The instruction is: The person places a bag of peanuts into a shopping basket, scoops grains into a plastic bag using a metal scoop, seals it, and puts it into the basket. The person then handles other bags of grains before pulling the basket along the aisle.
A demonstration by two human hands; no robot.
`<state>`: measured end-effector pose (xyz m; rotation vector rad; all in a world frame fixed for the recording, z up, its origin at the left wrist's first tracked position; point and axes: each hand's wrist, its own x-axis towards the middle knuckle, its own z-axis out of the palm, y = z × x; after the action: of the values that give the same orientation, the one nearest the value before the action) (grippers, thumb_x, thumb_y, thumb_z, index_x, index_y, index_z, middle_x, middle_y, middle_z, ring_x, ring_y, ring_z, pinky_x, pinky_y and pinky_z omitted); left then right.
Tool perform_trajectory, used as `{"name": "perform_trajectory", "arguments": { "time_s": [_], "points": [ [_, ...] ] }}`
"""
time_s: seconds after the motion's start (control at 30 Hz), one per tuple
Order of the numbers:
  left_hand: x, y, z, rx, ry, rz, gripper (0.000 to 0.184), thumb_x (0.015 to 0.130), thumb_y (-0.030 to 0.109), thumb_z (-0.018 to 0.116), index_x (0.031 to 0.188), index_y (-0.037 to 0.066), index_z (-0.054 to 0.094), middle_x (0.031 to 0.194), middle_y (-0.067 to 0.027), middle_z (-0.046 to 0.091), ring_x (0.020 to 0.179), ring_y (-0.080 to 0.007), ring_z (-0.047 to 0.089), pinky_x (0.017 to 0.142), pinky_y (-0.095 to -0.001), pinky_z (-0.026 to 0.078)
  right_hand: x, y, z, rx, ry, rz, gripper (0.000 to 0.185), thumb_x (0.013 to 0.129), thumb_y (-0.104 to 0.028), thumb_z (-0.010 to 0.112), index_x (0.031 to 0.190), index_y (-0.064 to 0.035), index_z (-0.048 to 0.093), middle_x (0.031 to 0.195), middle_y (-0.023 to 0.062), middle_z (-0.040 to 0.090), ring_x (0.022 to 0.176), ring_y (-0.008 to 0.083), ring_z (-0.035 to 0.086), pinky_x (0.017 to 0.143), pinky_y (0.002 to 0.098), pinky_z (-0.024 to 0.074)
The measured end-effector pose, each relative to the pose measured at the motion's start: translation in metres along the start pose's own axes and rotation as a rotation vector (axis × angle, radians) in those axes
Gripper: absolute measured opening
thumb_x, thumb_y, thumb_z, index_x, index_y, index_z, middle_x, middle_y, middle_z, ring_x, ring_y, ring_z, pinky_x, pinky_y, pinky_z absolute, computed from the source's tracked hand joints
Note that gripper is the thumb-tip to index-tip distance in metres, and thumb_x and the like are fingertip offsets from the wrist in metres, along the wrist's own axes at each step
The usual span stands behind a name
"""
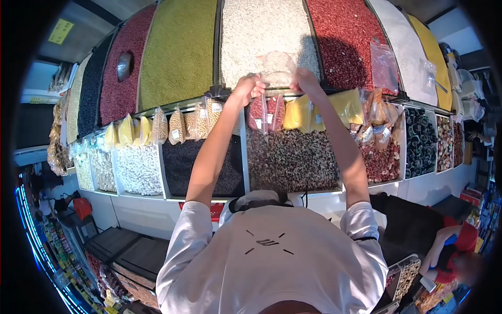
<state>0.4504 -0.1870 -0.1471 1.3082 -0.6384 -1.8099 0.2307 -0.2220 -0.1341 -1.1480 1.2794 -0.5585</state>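
A clear plastic bag with pale contents (278, 67) is stretched between my two hands, over a bin of white beans or seeds (264, 31). My left hand (249, 89) pinches the bag's near left side, fingers curled. At its near right side, my right hand (306, 81) grips it with bent fingers. The bag blends into the bin behind it, so I cannot tell how full it is. Just below my hands, bags of red beans (265, 114) and bags of yellow grain (298, 113) line the ledge.
Bins of green beans (180, 47) and dark red beans (342, 36) flank the white one. A metal scoop (124, 66) lies in a red bin at left. Lower bins hold black goods (201, 165) and white pieces (138, 167). A person in red (460, 246) is at lower right.
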Motion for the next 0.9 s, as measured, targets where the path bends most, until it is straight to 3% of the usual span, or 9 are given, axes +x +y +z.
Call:
{"name": "perform_trajectory", "arguments": {
  "time_s": [0.03, 0.1, 0.2, 0.23, 0.33, 0.53, 0.77, 0.9],
  "points": [
    [0.003, 0.005, 0.002, -0.047, 0.031, 0.02, 0.016, 0.09, 0.011, 0.04, 0.101, 0.001, 0.045, 0.07, -0.0096, 0.058, 0.055, -0.0162, 0.056, 0.047, -0.0249, 0.045, 0.004, 0.0, 0.0, 0.022, 0.053, -0.119, 0.039, 0.088, -0.017, 0.042, 0.122, 0.0009, 0.039, 0.065, 0.0068, 0.057, 0.048, 0.0112, 0.05, 0.045, 0.0245, 0.0417],
    [0.012, 0.016, 0.007, -0.12, 0.075, 0.064, 0.012, 0.091, 0.009, 0.038, 0.097, 0.002, 0.045, 0.066, -0.0069, 0.055, 0.048, -0.0134, 0.049, 0.04, -0.0225, 0.036, 0.008, -0.014, 0.001, 0.093, 0.097, -0.121, 0.04, 0.087, -0.015, 0.041, 0.124, 0.0008, 0.038, 0.063, 0.0058, 0.055, 0.047, 0.0106, 0.048, 0.044, 0.0247, 0.0404],
    [0.015, 0.045, 0.013, -0.149, 0.02, 0.134, 0.01, 0.092, 0.013, 0.039, 0.09, 0.005, 0.045, 0.062, -0.002, 0.051, 0.051, -0.0111, 0.048, 0.043, -0.0231, 0.039, 0.014, -0.042, -0.002, 0.199, 0.159, -0.121, 0.041, 0.087, -0.013, 0.041, 0.127, -0.0002, 0.038, 0.062, 0.0048, 0.054, 0.045, 0.0099, 0.045, 0.043, 0.0244, 0.0393],
    [0.015, 0.054, 0.016, -0.15, 0.02, 0.162, 0.011, 0.092, 0.013, 0.039, 0.094, 0.004, 0.045, 0.063, -0.0011, 0.05, 0.053, -0.0109, 0.049, 0.045, -0.023, 0.041, 0.015, -0.052, -0.004, 0.233, 0.178, -0.116, 0.042, 0.088, -0.013, 0.041, 0.127, -0.001, 0.038, 0.062, 0.0048, 0.054, 0.046, 0.0099, 0.045, 0.044, 0.0238, 0.0394],
    [0.018, 0.079, 0.02, -0.244, -0.011, 0.205, 0.011, 0.088, 0.006, 0.038, 0.096, 0.002, 0.045, 0.065, -0.0053, 0.053, 0.054, -0.0134, 0.052, 0.045, -0.0229, 0.043, 0.023, -0.072, -0.014, 0.249, 0.161, -0.147, 0.038, 0.087, -0.011, 0.041, 0.124, -0.0013, 0.04, 0.064, 0.0078, 0.058, 0.046, 0.0103, 0.047, 0.044, 0.0249, 0.0406],
    [0.0, 0.111, 0.026, -0.186, -0.117, 0.215, 0.015, 0.085, 0.009, 0.04, 0.096, 0.002, 0.048, 0.068, -0.0054, 0.055, 0.058, -0.0157, 0.056, 0.054, -0.0271, 0.049, 0.001, -0.111, -0.021, 0.263, 0.175, -0.133, 0.031, 0.088, -0.018, 0.045, 0.114, -0.0026, 0.05, 0.065, 0.0044, 0.057, 0.05, 0.0103, 0.048, 0.048, 0.0241, 0.0422],
    [-0.037, 0.116, 0.04, 0.118, -0.098, 0.364, 0.022, 0.088, 0.009, 0.038, 0.102, -0.002, 0.051, 0.074, -0.0058, 0.057, 0.063, -0.0145, 0.056, 0.059, -0.0251, 0.047, -0.027, -0.124, -0.028, 0.126, 0.15, -0.33, 0.032, 0.086, -0.014, 0.045, 0.117, -0.0028, 0.048, 0.067, 0.0067, 0.061, 0.055, 0.0092, 0.053, 0.051, 0.0245, 0.0444],
    [-0.044, 0.1, 0.031, 0.367, 0.031, 0.481, 0.02, 0.088, 0.006, 0.043, 0.097, -0.003, 0.058, 0.072, -0.0056, 0.058, 0.062, -0.0117, 0.054, 0.059, -0.024, 0.045, -0.027, -0.106, -0.021, -0.066, 0.107, -0.487, 0.035, 0.084, -0.01, 0.046, 0.119, -0.0054, 0.048, 0.068, 0.0079, 0.061, 0.058, 0.0123, 0.056, 0.055, 0.027, 0.0463]
  ]
}}
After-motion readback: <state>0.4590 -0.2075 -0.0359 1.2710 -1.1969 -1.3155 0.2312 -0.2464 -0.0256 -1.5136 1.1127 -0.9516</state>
